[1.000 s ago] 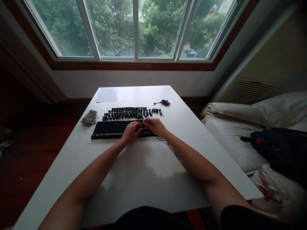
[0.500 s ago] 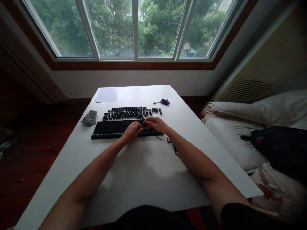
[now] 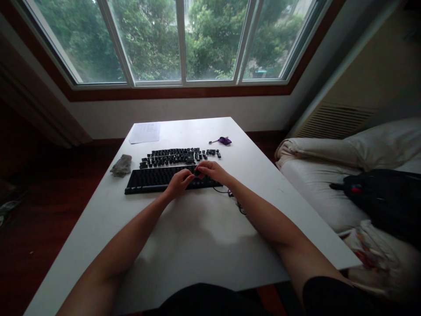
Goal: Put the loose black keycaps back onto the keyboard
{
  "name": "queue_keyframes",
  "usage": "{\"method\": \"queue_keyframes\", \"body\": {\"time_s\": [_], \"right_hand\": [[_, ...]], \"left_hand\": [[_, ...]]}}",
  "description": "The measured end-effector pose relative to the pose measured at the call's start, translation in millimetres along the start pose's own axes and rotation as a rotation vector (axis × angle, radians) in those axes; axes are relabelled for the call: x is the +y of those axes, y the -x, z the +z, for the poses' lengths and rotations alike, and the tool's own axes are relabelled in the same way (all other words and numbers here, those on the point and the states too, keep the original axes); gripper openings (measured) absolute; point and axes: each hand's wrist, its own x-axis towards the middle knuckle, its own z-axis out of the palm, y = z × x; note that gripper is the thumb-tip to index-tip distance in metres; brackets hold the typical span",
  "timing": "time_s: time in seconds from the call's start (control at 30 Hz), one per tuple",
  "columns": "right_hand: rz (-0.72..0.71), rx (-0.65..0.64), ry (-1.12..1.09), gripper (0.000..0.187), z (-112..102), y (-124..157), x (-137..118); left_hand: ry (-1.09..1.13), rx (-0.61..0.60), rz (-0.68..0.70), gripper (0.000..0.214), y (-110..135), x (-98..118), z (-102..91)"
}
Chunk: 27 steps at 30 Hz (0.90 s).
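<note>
Left hand (image 3: 178,182) shifted toward right hand (image 3: 213,171); both curled over keyboard (image 3: 151,179), can't tell grasp.

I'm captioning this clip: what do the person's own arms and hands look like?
The left hand and right hand are gloveless; the forearms are bare, with no watch or bracelet visible. A short black sleeve shows on the right arm; none is in view on the left. Something on a right finger may be a ring, but it's too small to tell.
</note>
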Motion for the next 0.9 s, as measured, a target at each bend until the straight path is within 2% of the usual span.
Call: {"method": "queue_keyframes", "body": {"time_s": [0.23, 0.53, 0.9], "right_hand": [[-0.035, 0.123, 0.043, 0.038, 8, 0, 7], [-0.105, 0.256, 0.107, 0.036, 13, 2, 12], [-0.181, 0.362, 0.376, 0.028, 20, 9, 4]], "left_hand": [[-0.055, 0.065, 0.017, 0.032, 0, 2, -1.9], [-0.086, 0.078, 0.002, 0.017, 0, 1, 1.3], [-0.159, 0.144, 0.014, 0.026, 3, 3, 0.4]]}}
